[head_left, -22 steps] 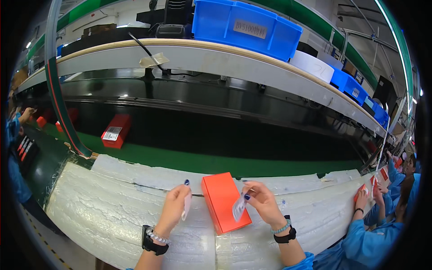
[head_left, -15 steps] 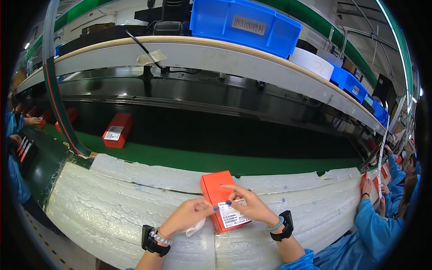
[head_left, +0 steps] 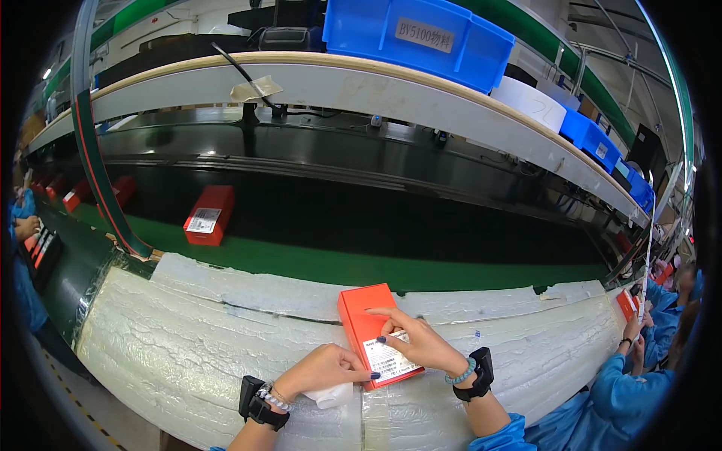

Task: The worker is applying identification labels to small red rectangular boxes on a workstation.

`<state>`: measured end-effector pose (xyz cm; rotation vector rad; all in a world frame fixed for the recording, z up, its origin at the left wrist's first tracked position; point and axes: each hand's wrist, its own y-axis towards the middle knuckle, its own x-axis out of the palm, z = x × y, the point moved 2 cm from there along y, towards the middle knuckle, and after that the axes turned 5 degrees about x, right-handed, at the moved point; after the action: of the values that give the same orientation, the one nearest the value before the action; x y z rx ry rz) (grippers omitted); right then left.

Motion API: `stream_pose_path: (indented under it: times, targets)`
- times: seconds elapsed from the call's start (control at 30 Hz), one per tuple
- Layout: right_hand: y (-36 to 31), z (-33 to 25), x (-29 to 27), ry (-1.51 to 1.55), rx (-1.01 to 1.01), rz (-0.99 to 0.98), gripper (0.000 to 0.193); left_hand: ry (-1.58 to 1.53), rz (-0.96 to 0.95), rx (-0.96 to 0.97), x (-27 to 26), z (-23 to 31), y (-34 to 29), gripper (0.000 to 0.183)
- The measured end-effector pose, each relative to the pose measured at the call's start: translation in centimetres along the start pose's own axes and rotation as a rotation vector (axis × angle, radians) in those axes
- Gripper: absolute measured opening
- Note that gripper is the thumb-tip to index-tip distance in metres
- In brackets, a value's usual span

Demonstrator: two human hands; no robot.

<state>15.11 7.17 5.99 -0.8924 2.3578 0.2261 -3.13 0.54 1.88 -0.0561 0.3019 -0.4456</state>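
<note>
I see an orange box (head_left: 370,325) lying flat near the front edge of the white padded bench (head_left: 188,338), with a white label (head_left: 387,358) on its near end. My right hand (head_left: 418,342) rests on top, fingers spread and pressing the label down, not closed around anything. My left hand (head_left: 323,370) sits against the box's near left corner, fingers curled over a white scrap (head_left: 334,395) (I cannot tell how firmly it is held). Beyond the bench's far edge, 1 red box (head_left: 209,215) lies on the green belt (head_left: 316,263). A blue bin (head_left: 414,37) sits on the shelf above.
</note>
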Motion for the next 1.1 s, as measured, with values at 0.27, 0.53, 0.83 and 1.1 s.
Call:
stream_pose_path:
  times: [0.27, 0.53, 0.83, 1.1]
  targets:
    - [0.2, -0.5, 0.1, -0.038, -0.003, 0.001, 0.051, -0.026, -0.011, -0.08, 0.0, -0.3, 0.1, 0.024]
    - [-0.2, -1.5, 1.0, -0.166, -0.008, 0.034, 0.047, -0.04, -0.016, -0.111, 0.3, -0.7, 0.1, 0.023]
    - [-0.3, -1.2, 5.0, -0.838, -0.332, 0.342, 0.037, -0.339, 0.371, -0.017, -1.7, -0.4, -0.3, 0.048]
    - [-2.3, 1.8, 1.9, -0.759, -0.254, 0.206, 0.023, -0.35, 0.628, 0.069, -2.0, -0.8, -0.4, 0.049]
